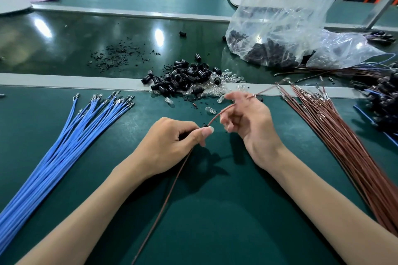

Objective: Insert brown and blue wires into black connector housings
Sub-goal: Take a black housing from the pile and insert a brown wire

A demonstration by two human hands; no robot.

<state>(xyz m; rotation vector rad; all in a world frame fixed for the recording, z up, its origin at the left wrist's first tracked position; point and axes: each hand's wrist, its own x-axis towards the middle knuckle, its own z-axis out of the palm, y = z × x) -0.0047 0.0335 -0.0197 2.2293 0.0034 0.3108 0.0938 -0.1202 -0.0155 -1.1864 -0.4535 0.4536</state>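
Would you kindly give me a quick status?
Left hand pinches black housing. Right hand holds brown wire, running into housing. Spare housings piled beyond, clear of hands.

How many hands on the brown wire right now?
2. Left hand pinches the brown wire at a black housing, mid-mat; right hand holds it in its fingers, just up-right.

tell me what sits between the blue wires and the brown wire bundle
In the head view: the left hand pinching a black housing, the right hand holding one brown wire.
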